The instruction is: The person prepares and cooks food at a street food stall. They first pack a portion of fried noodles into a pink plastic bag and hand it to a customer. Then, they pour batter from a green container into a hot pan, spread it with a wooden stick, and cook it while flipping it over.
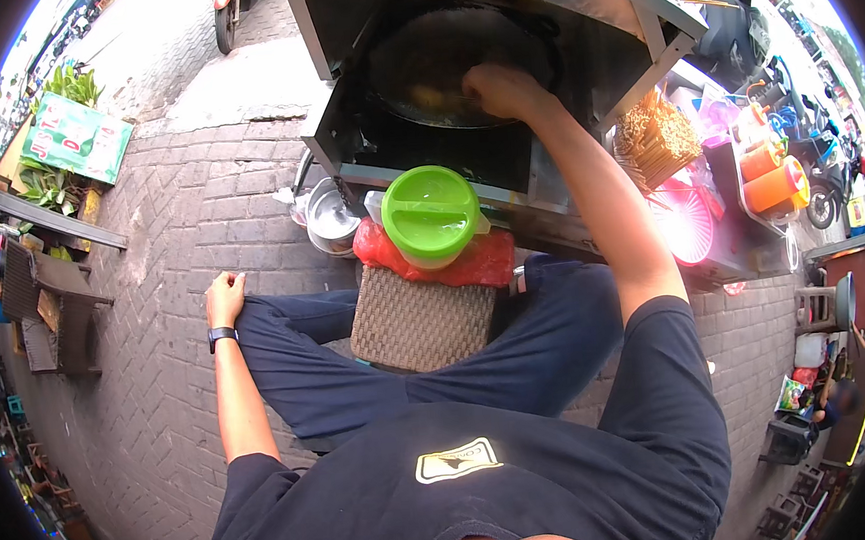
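Note:
My right hand [501, 90] reaches over a large dark wok [462, 50] inside a metal cart. Its fingers are curled; whether they hold something is too dark to tell. Yellowish food [428, 96] lies in the wok, just left of the hand. My left hand [225, 296] rests near my knee, with nothing visible in it and a dark watch on its wrist. Between my knees, a plastic container with a green lid [431, 214] stands on red plastic [488, 260] at the far end of a woven stool [421, 323].
Metal pots [331, 213] stand on the paving left of the cart. The cart's steel frame [659, 73] surrounds the wok. On the right are bundled wooden skewers [656, 138], a pink basket [681, 226] and orange containers [772, 184]. A woven chair [52, 312] stands far left.

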`<state>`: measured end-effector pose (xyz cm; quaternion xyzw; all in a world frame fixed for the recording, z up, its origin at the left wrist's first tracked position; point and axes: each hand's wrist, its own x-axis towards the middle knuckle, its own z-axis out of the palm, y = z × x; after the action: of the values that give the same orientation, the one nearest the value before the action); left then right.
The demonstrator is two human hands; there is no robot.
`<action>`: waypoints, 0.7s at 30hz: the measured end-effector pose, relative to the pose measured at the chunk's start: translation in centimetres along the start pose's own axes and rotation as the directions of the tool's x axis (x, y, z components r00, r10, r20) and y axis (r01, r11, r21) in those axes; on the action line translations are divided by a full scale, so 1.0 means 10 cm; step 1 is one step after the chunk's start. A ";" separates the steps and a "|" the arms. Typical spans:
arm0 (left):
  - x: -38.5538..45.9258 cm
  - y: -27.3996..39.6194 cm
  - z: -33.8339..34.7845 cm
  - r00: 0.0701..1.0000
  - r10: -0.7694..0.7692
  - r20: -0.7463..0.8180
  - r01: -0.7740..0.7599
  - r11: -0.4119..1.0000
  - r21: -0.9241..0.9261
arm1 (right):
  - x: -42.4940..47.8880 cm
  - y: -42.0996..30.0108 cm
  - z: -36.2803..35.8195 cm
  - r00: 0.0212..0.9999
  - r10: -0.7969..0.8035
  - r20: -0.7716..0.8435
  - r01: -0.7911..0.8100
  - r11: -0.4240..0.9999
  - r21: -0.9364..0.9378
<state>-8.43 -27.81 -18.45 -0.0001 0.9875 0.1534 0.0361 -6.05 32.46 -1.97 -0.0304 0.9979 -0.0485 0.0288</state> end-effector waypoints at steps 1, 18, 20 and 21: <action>-0.01 0.04 -0.01 1.000 0.010 -0.013 -0.010 1.000 -0.004 | 0.00 0.04 0.01 1.000 0.012 -0.009 -0.012 1.000 -0.019; -0.02 0.13 -0.05 1.000 -0.013 -0.019 0.013 1.000 -0.011 | -0.10 0.10 0.04 1.000 -0.016 0.001 0.016 0.999 0.036; -0.02 0.10 -0.04 1.000 -0.011 -0.017 0.010 1.000 -0.013 | -0.17 0.02 -0.02 0.996 0.015 0.089 -0.019 0.999 0.044; -0.04 0.09 -0.04 1.000 -0.013 -0.017 0.013 1.000 -0.012 | -0.23 -0.04 -0.09 0.994 -0.048 0.103 0.042 0.997 0.062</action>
<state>-8.07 -27.04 -17.78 -0.0079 0.9868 0.1590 0.0285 -3.79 32.32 -0.92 -0.0546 0.9923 -0.0772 0.0805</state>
